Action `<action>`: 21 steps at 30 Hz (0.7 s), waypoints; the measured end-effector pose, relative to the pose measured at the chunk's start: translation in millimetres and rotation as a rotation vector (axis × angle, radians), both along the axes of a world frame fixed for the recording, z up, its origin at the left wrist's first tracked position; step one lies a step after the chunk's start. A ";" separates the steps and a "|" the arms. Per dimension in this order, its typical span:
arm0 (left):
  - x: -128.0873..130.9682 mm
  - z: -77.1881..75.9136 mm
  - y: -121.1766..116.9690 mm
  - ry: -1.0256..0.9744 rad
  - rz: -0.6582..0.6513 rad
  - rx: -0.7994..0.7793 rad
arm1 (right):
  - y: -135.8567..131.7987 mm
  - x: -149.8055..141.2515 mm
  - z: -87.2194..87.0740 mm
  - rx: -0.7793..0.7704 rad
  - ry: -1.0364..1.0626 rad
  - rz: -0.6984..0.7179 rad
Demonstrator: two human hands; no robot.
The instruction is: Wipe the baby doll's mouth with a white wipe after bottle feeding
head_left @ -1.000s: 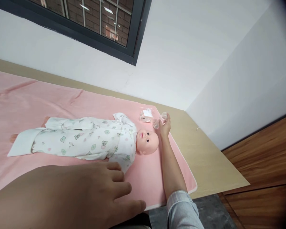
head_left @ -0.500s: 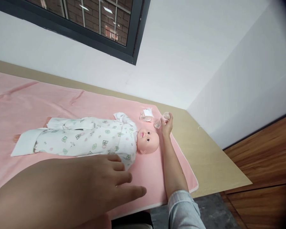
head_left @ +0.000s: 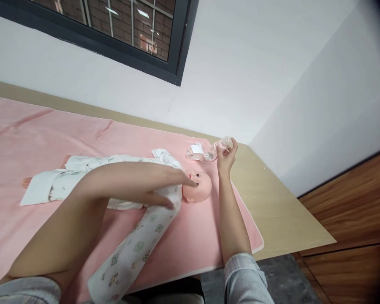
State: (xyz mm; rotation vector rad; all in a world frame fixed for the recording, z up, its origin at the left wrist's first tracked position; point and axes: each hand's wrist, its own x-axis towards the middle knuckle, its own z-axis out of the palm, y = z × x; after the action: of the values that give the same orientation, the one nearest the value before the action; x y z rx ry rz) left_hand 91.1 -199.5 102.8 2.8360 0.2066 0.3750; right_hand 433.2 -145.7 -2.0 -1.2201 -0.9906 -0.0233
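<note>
Hanging between the camera and the doll [head_left: 199, 189], the left hand [head_left: 152, 182] has its fingers extended and parted, holding nothing that shows; whether it touches the clothed chest below, I cannot tell. Its forearm slants up from the doll's near side out of a rolled blue cuff [head_left: 22, 291]. Next to it, the doll's patterned sleeve [head_left: 137, 249] angles from the shoulder toward the near edge of the table [head_left: 272, 207]. That loose cloth looks the likeliest trouble: if the forearm catches it, the doll could be tugged askew. A low sweep of the fingers might also knock its face.

The doll lies face up on a pink blanket [head_left: 190, 236], its face partly behind the left fingertips. Beyond the crown of the doll's head, the right hand [head_left: 227, 159] grips a clear bottle [head_left: 226, 142], tilted, its lower end near a clear packet [head_left: 195, 150] with a white label, on the doll's far side. The bottle seems smooth and held mostly by the fingers, so a slack grip could let it slip, or its lower end could nudge the packet. Farthest from the doll stand the white wall [head_left: 240, 63] and a dark-framed window [head_left: 136, 25].
</note>
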 end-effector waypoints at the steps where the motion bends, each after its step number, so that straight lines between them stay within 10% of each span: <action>1: 5.2 1.0 7.5 -0.022 -0.023 -0.018 | -1.3 -6.8 7.3 0.030 0.000 0.040; 8: 38.9 -19.6 51.5 -0.399 0.305 -0.004 | -22.6 -74.4 39.8 0.119 -0.083 0.372; 21: 54.4 -30.0 56.2 -0.489 0.479 -0.141 | -46.2 -146.3 34.3 0.087 -0.078 0.583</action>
State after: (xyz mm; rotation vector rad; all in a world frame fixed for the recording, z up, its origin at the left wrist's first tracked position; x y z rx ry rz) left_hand 145.5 -143.4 72.8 2.4358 0.7711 1.0820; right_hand 286.9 -191.9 32.3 -0.8206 -1.3685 0.3425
